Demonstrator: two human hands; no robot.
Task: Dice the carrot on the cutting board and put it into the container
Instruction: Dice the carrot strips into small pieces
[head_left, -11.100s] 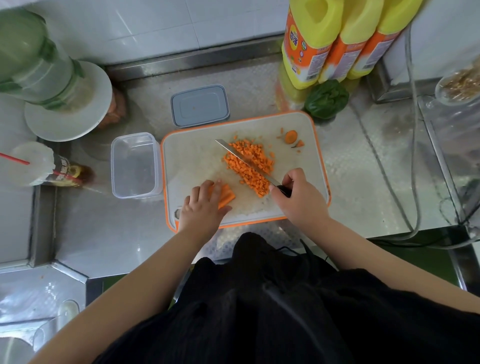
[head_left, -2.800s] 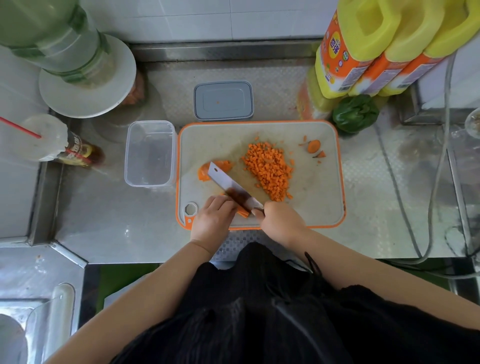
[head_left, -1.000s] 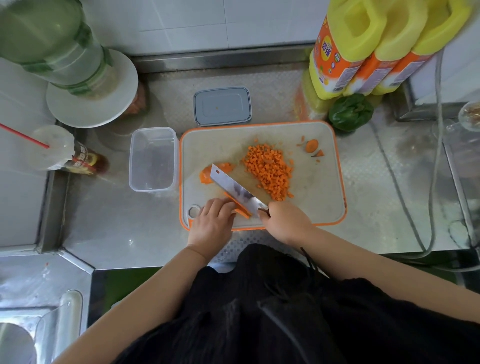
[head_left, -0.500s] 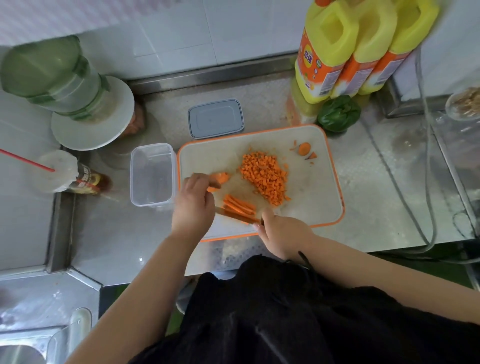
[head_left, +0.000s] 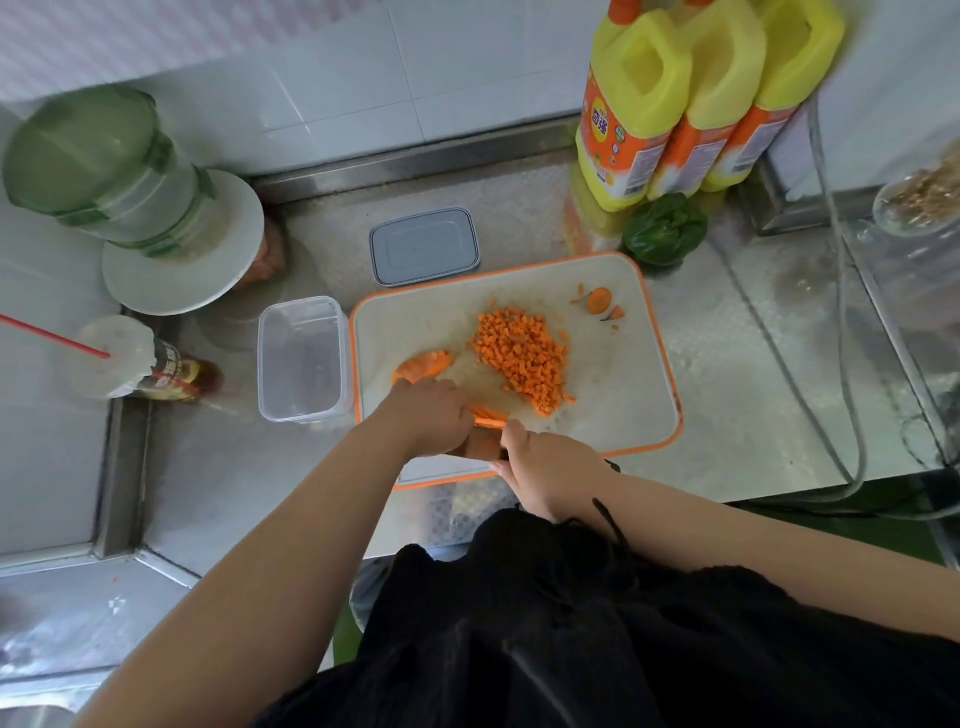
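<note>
The carrot now lies in three lots on the board. The dice sit heaped just beyond both hands, toward the wall. An uncut chunk lies just past the left hand, touching its fingertips or nearly so. A few strips show in the gap between the two hands.

Half a second ago the left hand was farther out at the chunk and the strips lay bare on the board; now the hand has come back and covers most of them, knuckles up, fingers curled down to press them. A second ago the knife blade stood clear above the board; now the knife is mostly hidden, only a dark bit showing beside the right hand, whose fingers are wrapped round the handle. I judge this as strips gathered and held for cross-cutting into dice, with the chunk still to do.

The container stands to the left of the left hand, off the board, holding no carrot. Its lid lies beyond.

The yellow jugs far beyond the right hand carry orange labels with printing too small to read; the bottle label by the container is likewise unreadable.
</note>
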